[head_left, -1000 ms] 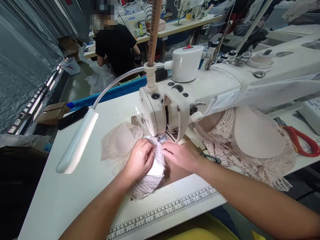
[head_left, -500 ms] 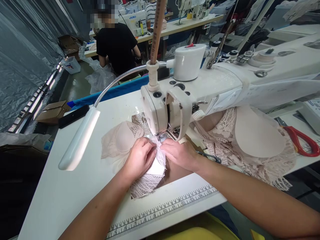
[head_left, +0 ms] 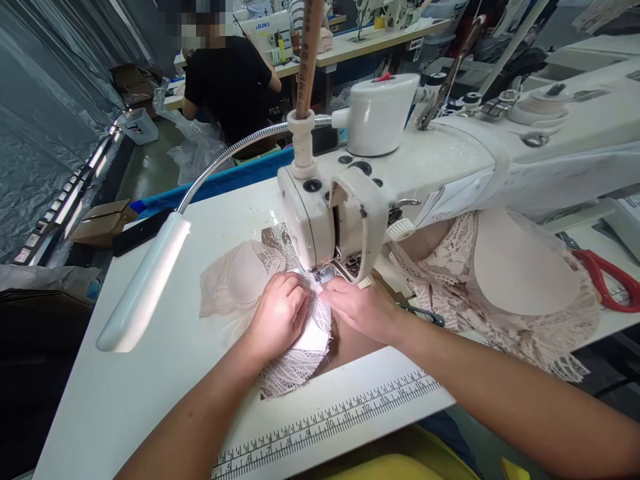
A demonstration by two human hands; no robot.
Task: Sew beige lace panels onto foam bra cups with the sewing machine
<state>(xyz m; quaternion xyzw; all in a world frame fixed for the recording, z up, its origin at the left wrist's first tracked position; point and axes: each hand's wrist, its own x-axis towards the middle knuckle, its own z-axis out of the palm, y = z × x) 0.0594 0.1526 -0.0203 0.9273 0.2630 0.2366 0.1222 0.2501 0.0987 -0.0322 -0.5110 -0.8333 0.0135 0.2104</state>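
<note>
Under the needle of a white sewing machine [head_left: 313, 220] lies a pale pink lace bra piece [head_left: 300, 370] with a white lining. My left hand [head_left: 283, 310] is closed on its left side, fingers bent and pressed together. From the right, my right hand [head_left: 357, 307] pinches the lace edge close to the presser foot. Its fingertips are partly hidden by the fabric. Beyond my left hand rests a beige bra cup [head_left: 245, 277] with lace trim. To the right of the machine head, more lace bra pieces [head_left: 520, 267] are heaped on the table.
A lit lamp [head_left: 145, 287] on a bendable neck hangs over the table's left side, near a black phone [head_left: 143, 232]. Small dark thread snips [head_left: 425, 315] lie by my right wrist. Red-handled scissors [head_left: 607, 280] are far right. A person in black [head_left: 227, 87] sits ahead.
My view has shifted slightly. Both hands stay at nearly the same place on the lace by the needle, with the left hand's fingers curled a little more.
</note>
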